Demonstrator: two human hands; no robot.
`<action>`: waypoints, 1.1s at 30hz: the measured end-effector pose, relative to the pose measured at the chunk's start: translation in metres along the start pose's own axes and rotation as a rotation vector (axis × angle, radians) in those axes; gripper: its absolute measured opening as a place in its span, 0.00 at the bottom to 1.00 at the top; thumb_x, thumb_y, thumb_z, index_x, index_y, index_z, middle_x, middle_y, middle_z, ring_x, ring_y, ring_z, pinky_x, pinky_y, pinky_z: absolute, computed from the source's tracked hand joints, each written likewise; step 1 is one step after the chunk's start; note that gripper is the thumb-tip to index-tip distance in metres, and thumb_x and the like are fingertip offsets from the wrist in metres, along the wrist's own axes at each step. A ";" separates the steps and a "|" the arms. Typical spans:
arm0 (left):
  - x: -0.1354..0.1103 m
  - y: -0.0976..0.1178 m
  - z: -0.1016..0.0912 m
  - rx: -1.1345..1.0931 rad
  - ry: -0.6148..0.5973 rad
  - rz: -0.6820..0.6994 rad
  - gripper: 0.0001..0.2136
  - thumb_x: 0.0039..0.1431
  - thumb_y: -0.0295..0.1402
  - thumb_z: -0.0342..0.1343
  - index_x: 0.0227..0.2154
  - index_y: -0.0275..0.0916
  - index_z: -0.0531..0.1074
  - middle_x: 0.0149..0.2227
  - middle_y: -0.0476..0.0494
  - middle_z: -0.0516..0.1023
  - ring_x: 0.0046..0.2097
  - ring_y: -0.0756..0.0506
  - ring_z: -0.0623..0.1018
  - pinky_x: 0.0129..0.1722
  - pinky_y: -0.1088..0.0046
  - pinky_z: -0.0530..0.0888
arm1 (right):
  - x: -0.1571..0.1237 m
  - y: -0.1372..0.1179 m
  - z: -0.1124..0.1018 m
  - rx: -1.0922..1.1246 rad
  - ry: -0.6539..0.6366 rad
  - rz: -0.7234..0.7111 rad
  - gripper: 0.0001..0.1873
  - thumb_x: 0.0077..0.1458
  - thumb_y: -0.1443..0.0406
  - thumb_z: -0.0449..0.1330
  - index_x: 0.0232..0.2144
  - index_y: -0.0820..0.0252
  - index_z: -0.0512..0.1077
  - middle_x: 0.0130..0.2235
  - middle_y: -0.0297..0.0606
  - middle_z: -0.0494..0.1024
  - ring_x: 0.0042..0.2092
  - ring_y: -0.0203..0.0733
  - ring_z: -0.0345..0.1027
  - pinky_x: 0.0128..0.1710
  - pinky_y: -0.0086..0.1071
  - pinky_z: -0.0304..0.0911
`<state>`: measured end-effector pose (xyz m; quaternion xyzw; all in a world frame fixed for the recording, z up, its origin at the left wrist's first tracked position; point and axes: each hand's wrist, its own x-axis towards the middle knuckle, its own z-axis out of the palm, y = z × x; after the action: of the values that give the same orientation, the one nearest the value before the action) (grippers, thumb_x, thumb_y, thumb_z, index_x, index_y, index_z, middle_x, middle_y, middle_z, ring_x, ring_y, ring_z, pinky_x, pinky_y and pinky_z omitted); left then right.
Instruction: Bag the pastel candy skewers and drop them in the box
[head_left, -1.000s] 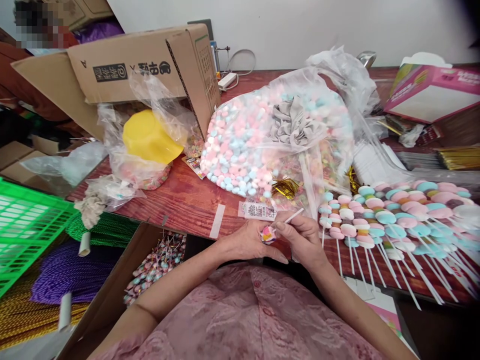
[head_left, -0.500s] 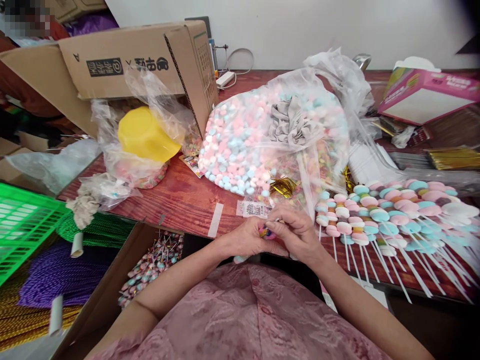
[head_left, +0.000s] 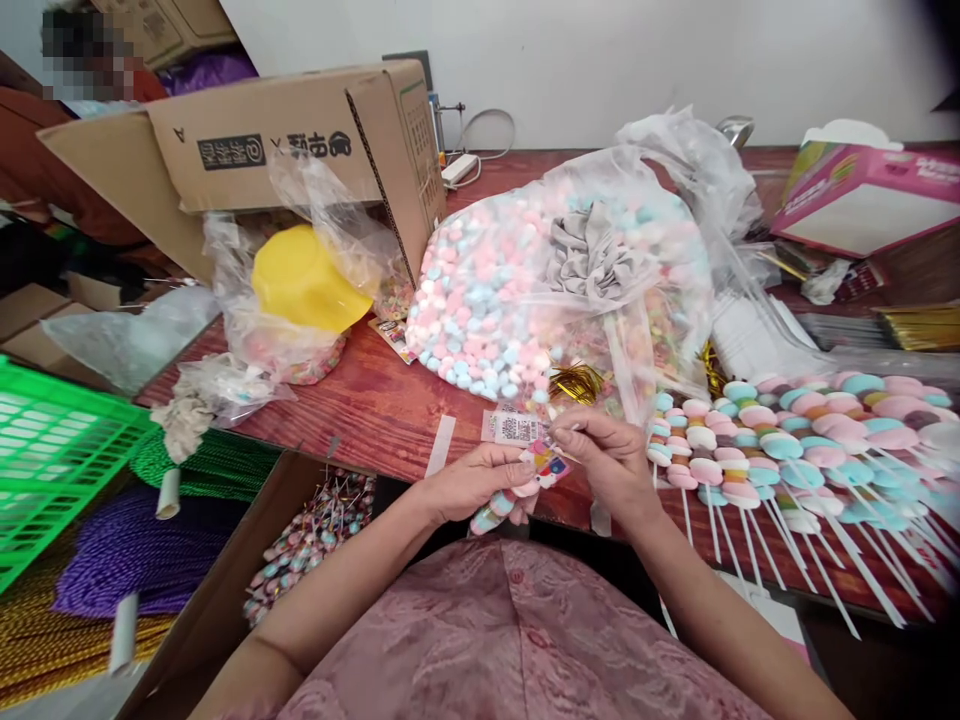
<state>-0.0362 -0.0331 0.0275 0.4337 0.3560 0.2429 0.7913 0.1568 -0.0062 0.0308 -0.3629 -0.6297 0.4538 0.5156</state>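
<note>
My left hand is closed around a marshmallow skewer, its pink, white and blue pieces showing below the fingers. A colourful printed wrapper sticks out between my two hands, at the upper end of the skewer. With fingers pinched, my right hand is at the wrapper's upper edge; what is in the pinch is too small to make out. Just beyond my hands lie a barcode label and a bunch of gold twist ties.
A big clear bag of marshmallows fills the table's middle. Marshmallow skewers are piled at right. At left stand a cardboard box, a yellow bowl and a green basket. Finished-looking skewers lie in a box below. A person sits far left.
My hands have drawn slightly apart, and the printed wrapper and skewer now show more. My right hand has shifted up and right. The whole view has shifted a little.
</note>
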 end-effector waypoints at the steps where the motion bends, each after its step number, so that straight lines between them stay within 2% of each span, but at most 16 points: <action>1: 0.002 -0.004 0.003 -0.028 0.037 0.025 0.23 0.53 0.53 0.61 0.27 0.33 0.71 0.21 0.49 0.71 0.21 0.54 0.70 0.22 0.79 0.64 | 0.000 0.002 0.003 -0.042 -0.026 -0.018 0.07 0.56 0.63 0.63 0.26 0.57 0.76 0.25 0.32 0.73 0.29 0.36 0.64 0.32 0.31 0.60; 4: 0.009 -0.012 0.011 -0.138 0.106 0.104 0.22 0.51 0.51 0.63 0.23 0.36 0.66 0.15 0.57 0.60 0.18 0.56 0.64 0.22 0.79 0.65 | -0.005 0.015 0.011 -0.071 -0.071 0.019 0.09 0.57 0.61 0.62 0.27 0.57 0.76 0.24 0.32 0.73 0.28 0.36 0.65 0.30 0.30 0.61; 6: 0.011 -0.013 0.013 -0.225 0.126 0.142 0.20 0.53 0.49 0.62 0.26 0.36 0.67 0.14 0.59 0.58 0.17 0.56 0.62 0.21 0.79 0.64 | -0.014 0.024 0.013 -0.022 -0.021 0.105 0.09 0.57 0.58 0.61 0.35 0.55 0.78 0.30 0.34 0.77 0.30 0.37 0.68 0.32 0.31 0.63; 8: 0.012 -0.012 0.013 -0.278 0.180 0.208 0.18 0.57 0.49 0.60 0.36 0.37 0.69 0.15 0.61 0.58 0.17 0.56 0.61 0.20 0.79 0.64 | -0.024 0.030 0.015 0.036 0.069 0.181 0.15 0.58 0.56 0.61 0.45 0.53 0.76 0.36 0.36 0.79 0.32 0.37 0.69 0.33 0.32 0.66; 9: 0.013 -0.012 0.013 -0.278 0.215 0.239 0.20 0.58 0.49 0.59 0.44 0.39 0.68 0.16 0.61 0.58 0.17 0.56 0.61 0.20 0.80 0.63 | -0.028 0.030 0.016 0.049 0.090 0.208 0.16 0.58 0.55 0.61 0.47 0.52 0.76 0.37 0.36 0.79 0.33 0.38 0.70 0.34 0.33 0.66; 11: 0.013 -0.012 0.013 -0.213 0.273 0.261 0.27 0.59 0.49 0.57 0.58 0.42 0.62 0.18 0.61 0.60 0.17 0.55 0.62 0.20 0.81 0.63 | -0.035 0.028 0.020 0.016 0.083 0.213 0.12 0.57 0.57 0.63 0.42 0.52 0.77 0.36 0.36 0.79 0.34 0.39 0.70 0.36 0.33 0.67; 14: 0.015 -0.015 0.015 -0.129 0.297 0.209 0.33 0.60 0.51 0.55 0.64 0.43 0.56 0.19 0.60 0.63 0.19 0.54 0.67 0.21 0.80 0.65 | -0.035 0.020 0.027 -0.046 0.033 0.151 0.06 0.56 0.61 0.64 0.29 0.55 0.77 0.30 0.34 0.74 0.32 0.38 0.69 0.33 0.32 0.66; 16: 0.014 -0.018 0.015 -0.189 0.266 0.188 0.32 0.58 0.54 0.56 0.59 0.41 0.62 0.21 0.56 0.67 0.22 0.52 0.71 0.25 0.77 0.70 | -0.031 0.016 0.028 -0.060 0.050 0.098 0.09 0.58 0.63 0.61 0.25 0.56 0.75 0.27 0.32 0.70 0.28 0.36 0.65 0.28 0.31 0.63; 18: 0.011 -0.019 0.012 -0.240 0.203 0.162 0.27 0.55 0.55 0.58 0.46 0.36 0.70 0.26 0.51 0.71 0.26 0.51 0.74 0.30 0.73 0.73 | -0.028 0.013 0.027 -0.117 0.093 0.033 0.10 0.59 0.65 0.60 0.25 0.56 0.74 0.27 0.32 0.70 0.28 0.35 0.65 0.28 0.31 0.62; 20: 0.006 -0.018 0.008 -0.163 0.124 0.113 0.23 0.56 0.55 0.57 0.33 0.35 0.69 0.26 0.49 0.72 0.24 0.52 0.72 0.26 0.76 0.71 | -0.027 0.011 0.027 -0.198 0.126 -0.050 0.09 0.58 0.67 0.60 0.26 0.56 0.74 0.29 0.33 0.71 0.31 0.36 0.66 0.31 0.31 0.63; 21: 0.004 -0.016 0.006 -0.089 0.092 0.087 0.23 0.57 0.55 0.56 0.30 0.35 0.67 0.25 0.49 0.71 0.21 0.54 0.70 0.22 0.78 0.67 | -0.027 0.010 0.027 -0.226 0.129 -0.084 0.08 0.58 0.67 0.59 0.27 0.56 0.75 0.30 0.33 0.72 0.32 0.37 0.67 0.32 0.31 0.63; 24: -0.003 -0.009 0.002 0.085 0.050 0.071 0.23 0.60 0.54 0.53 0.29 0.35 0.67 0.24 0.50 0.69 0.19 0.55 0.66 0.18 0.80 0.60 | -0.027 0.010 0.031 -0.242 0.107 -0.132 0.08 0.58 0.69 0.59 0.27 0.56 0.74 0.29 0.33 0.71 0.31 0.36 0.66 0.30 0.31 0.61; 28: -0.001 -0.001 0.002 -0.009 0.017 0.130 0.21 0.56 0.50 0.58 0.24 0.36 0.64 0.24 0.50 0.69 0.24 0.54 0.68 0.25 0.80 0.64 | -0.020 0.008 0.031 -0.269 0.156 -0.159 0.09 0.58 0.69 0.59 0.26 0.56 0.73 0.27 0.32 0.71 0.29 0.36 0.66 0.30 0.31 0.62; 30: 0.000 0.000 0.002 -0.117 -0.015 0.118 0.20 0.54 0.47 0.60 0.21 0.37 0.61 0.22 0.51 0.67 0.23 0.55 0.66 0.24 0.80 0.62 | -0.014 0.005 0.023 -0.411 0.212 -0.296 0.06 0.57 0.70 0.60 0.32 0.55 0.75 0.32 0.34 0.75 0.34 0.39 0.69 0.35 0.34 0.64; 31: 0.001 0.000 0.002 -0.166 -0.031 0.107 0.20 0.54 0.45 0.61 0.20 0.37 0.60 0.21 0.52 0.65 0.22 0.55 0.65 0.23 0.79 0.62 | -0.012 0.002 0.017 -0.513 0.202 -0.397 0.08 0.56 0.70 0.61 0.37 0.53 0.76 0.36 0.37 0.78 0.38 0.41 0.71 0.39 0.36 0.65; 33: 0.000 -0.002 0.003 -0.234 -0.054 0.082 0.20 0.52 0.43 0.62 0.19 0.37 0.60 0.20 0.53 0.63 0.21 0.55 0.63 0.22 0.79 0.61 | -0.011 -0.004 0.004 -0.745 0.034 -0.608 0.19 0.55 0.70 0.62 0.48 0.48 0.75 0.48 0.40 0.79 0.49 0.48 0.71 0.48 0.44 0.63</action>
<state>-0.0336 -0.0360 0.0275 0.3589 0.2857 0.3031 0.8353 0.1555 -0.0182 0.0306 -0.3295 -0.8186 0.0199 0.4701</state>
